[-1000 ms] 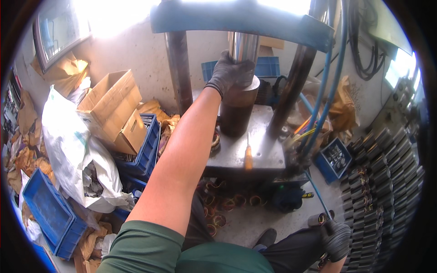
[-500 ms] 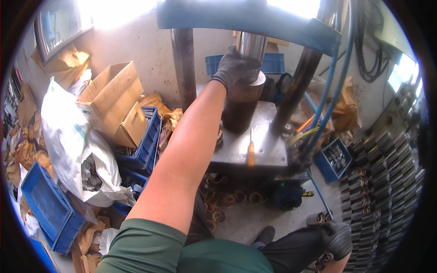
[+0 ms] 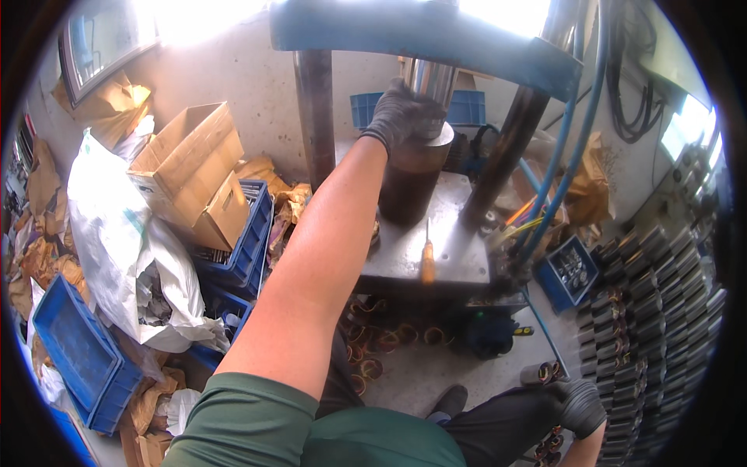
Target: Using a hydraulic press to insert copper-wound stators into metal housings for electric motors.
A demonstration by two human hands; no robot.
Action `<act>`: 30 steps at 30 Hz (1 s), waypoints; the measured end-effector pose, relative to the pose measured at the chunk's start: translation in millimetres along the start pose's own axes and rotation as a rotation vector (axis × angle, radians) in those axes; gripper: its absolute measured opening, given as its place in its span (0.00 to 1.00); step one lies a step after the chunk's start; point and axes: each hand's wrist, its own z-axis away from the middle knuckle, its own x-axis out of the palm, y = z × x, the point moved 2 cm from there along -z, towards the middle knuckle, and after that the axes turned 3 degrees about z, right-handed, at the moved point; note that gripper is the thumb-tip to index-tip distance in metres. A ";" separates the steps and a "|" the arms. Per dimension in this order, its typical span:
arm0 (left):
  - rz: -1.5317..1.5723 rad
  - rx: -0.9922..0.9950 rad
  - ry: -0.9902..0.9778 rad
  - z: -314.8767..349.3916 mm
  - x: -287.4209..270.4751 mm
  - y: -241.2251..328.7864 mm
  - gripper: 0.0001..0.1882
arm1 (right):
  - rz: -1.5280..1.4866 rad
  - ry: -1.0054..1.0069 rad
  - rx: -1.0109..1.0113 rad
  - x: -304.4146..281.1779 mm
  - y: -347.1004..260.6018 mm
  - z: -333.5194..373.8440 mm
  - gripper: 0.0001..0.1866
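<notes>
My left hand [image 3: 395,115], in a dark glove, reaches up into the press. Its fingers curl round a round metal part [image 3: 429,129], mostly hidden by the glove, between the shiny ram [image 3: 433,78] and a thick dark steel cylinder [image 3: 409,183]. That cylinder stands upright on the metal press table [image 3: 459,249]. A screwdriver [image 3: 428,261] with an orange handle lies at the table's front. At the lower right, my gloved right hand [image 3: 582,409] is closed at the lower end of a thin blue lever [image 3: 548,335], beside my knee.
Blue hoses [image 3: 572,167] hang along the press's right post. Stacked metal cylinders [image 3: 646,335] fill the right side. Copper-wound rings [image 3: 373,342] lie under the table. Cardboard boxes [image 3: 187,167], a white sack [image 3: 109,226] and blue crates [image 3: 85,350] crowd the left.
My right hand has shifted slightly right and down, along with the lever's lower end. My left hand stays about where it was at the ram.
</notes>
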 end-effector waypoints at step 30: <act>-0.101 0.003 -0.027 6.1 -2.0 2.6 0.33 | -0.285 0.198 0.219 -14.4 -4.0 -6.8 0.11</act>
